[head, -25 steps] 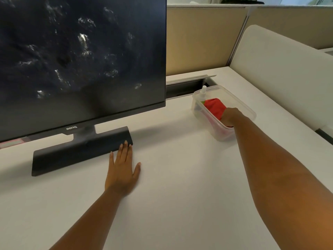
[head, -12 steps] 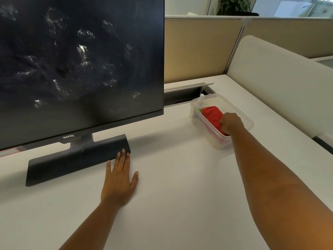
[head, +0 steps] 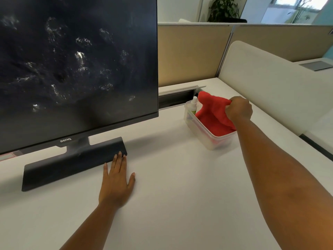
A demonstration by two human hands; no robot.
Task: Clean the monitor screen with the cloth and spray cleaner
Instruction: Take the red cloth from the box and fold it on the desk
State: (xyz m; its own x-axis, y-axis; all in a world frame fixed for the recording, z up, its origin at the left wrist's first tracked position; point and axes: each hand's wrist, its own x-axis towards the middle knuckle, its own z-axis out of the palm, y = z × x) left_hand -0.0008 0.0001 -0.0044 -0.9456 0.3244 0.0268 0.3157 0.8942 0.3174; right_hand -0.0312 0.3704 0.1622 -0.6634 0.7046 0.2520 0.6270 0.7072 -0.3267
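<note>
A large black monitor (head: 77,69) with a smudged dark screen stands on the left of the white desk on a flat black base (head: 72,163). To its right sits a clear plastic box (head: 203,138). My right hand (head: 238,109) is shut on a red cloth (head: 212,112), which it holds partly lifted above the box, its lower folds still inside. A small white spray bottle (head: 194,104) with a green label stands upright in the box's far left corner. My left hand (head: 117,181) lies flat and open on the desk, fingertips touching the monitor base.
A dark cable slot (head: 175,100) runs along the desk's back edge behind the box. Beige partition panels (head: 189,55) stand behind, and a cream curved divider (head: 266,87) borders the desk on the right.
My right hand has closed on the red cloth and raised it partly out of the box. The left hand has stayed flat by the monitor base. The view has tilted up.
</note>
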